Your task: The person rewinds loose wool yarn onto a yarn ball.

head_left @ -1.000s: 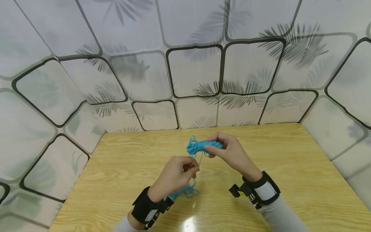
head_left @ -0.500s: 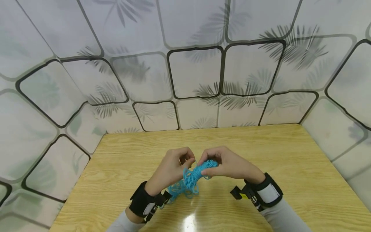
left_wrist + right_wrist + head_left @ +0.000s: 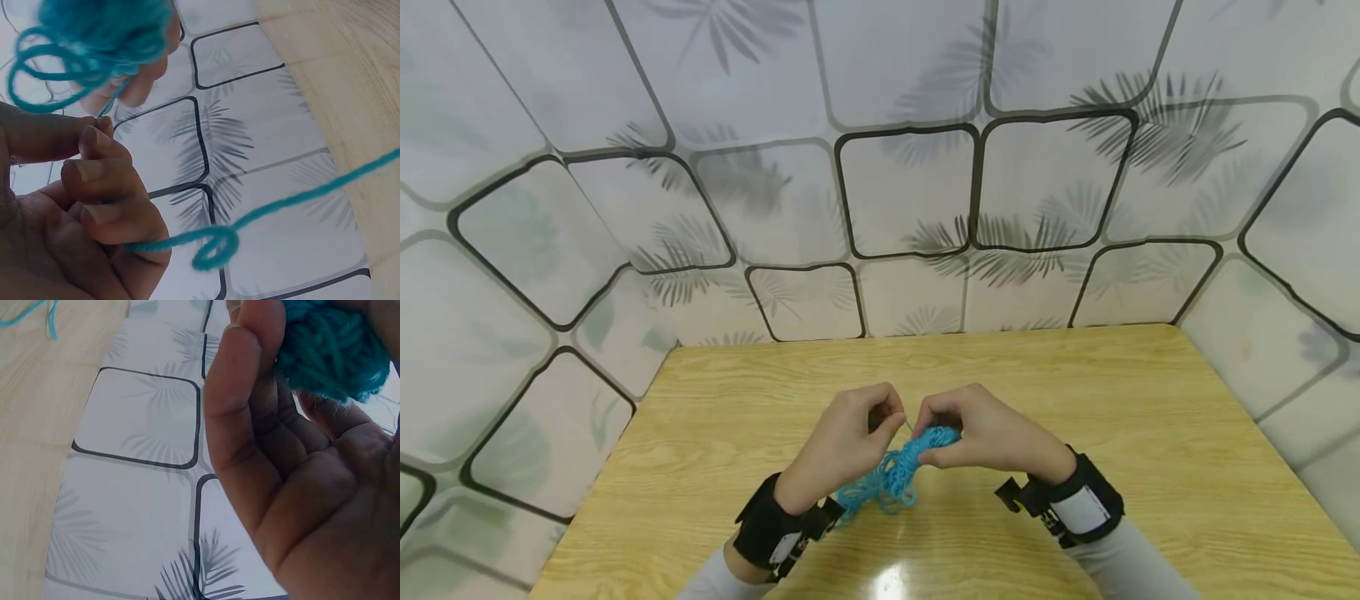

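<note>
A bundle of blue yarn [image 3: 904,469], looped and wound round its middle, is gripped between the thumb and fingers of my right hand [image 3: 992,435]. In the right wrist view the bundle's fuzzy end [image 3: 334,353] shows between the fingers. My left hand [image 3: 853,437] pinches a thin strand between thumb and index finger, just left of the bundle. The left wrist view shows that strand [image 3: 114,97] running taut up to the bundle. Another length of yarn [image 3: 287,203] trails from under the left hand's curled lower fingers, with a small loop in it.
Loose blue yarn loops [image 3: 853,497] lie on the wood-grain table [image 3: 760,392] below and behind the left hand. A patterned cloth with leaf prints [image 3: 910,192] stands round the table's back and sides. Each wrist wears a black strap [image 3: 1086,500] with a small camera.
The right hand has brought the bundle down and nearer, tilting it, while the left hand has risen slightly beside it. Over the last half second both hands have moved little.
</note>
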Demonstrator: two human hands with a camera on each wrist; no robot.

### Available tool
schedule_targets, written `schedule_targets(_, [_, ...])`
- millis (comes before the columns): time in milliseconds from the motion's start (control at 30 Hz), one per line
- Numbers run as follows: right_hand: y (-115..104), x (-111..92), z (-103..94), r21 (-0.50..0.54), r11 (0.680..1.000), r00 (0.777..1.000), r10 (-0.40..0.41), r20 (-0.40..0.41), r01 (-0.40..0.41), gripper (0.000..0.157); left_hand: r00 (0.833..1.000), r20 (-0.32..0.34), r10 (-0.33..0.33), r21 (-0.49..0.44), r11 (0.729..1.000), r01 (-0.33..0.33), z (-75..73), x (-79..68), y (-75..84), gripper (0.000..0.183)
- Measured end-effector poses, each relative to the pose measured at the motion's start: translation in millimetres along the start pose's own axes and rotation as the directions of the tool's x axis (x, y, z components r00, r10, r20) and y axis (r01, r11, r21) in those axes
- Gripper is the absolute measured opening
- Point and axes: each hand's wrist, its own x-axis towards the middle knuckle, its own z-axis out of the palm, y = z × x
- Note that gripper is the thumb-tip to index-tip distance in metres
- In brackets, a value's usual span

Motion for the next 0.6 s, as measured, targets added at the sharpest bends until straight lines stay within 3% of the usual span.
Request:
schedule_targets(367, [-1,3,4.3,-0.225,0.971,0.99,0.049,-0.13,-0.078,0.014,1.0,-0.009,0.012,0.114,0.993,-0.011,0.5,-5.5,7.5,0.009])
schedule_targets(600, [5,6,4.2,-0.287,0.942,0.96,0.1,-0.261,-0.176,0.014,0.999,-0.032,0.034,0.129,0.991,-0.029,1.2,-8.6,12.0,0.008])
